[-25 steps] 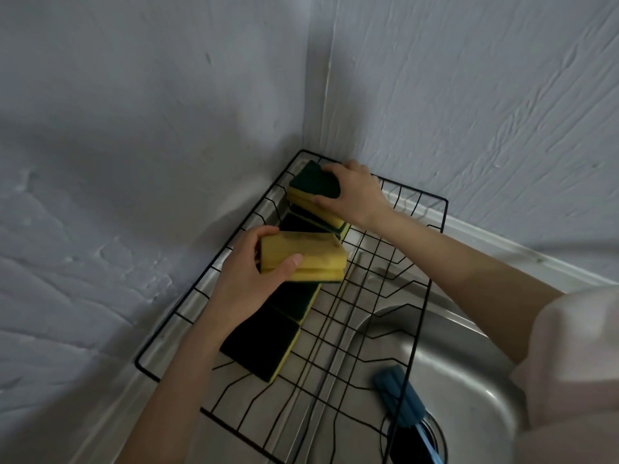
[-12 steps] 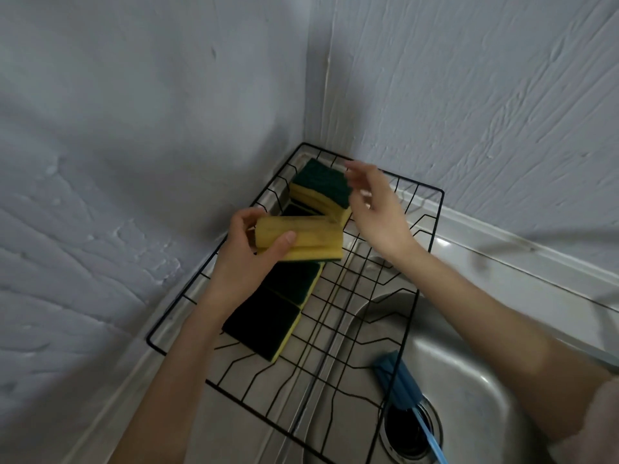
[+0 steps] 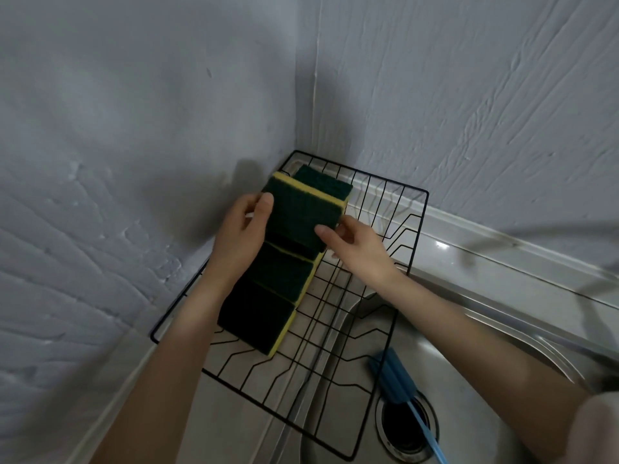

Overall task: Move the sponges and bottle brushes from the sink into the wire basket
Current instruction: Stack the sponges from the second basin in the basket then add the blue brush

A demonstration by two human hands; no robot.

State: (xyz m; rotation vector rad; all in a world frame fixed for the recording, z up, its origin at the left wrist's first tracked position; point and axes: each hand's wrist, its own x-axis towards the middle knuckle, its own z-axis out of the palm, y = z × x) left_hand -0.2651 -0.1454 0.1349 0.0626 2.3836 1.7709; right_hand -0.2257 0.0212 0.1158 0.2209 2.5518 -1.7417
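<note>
STATE: my left hand [image 3: 242,229] and right hand [image 3: 351,242] both pinch a sponge [image 3: 301,216] over the sponge row in the wire basket [image 3: 422,209] | RISK: set askew, it could slide off the stack | LEFT: bottle brush [image 3: 392,376] lies in the sink [image 3: 485,440]

There were no words, numbers or signs to read anywhere. The sponges [image 3: 301,216], the blue brush [image 3: 390,378], the wire basket [image 3: 420,209], the sink [image 3: 469,390] and the walls [image 3: 134,128] all had no writing on them.
</note>
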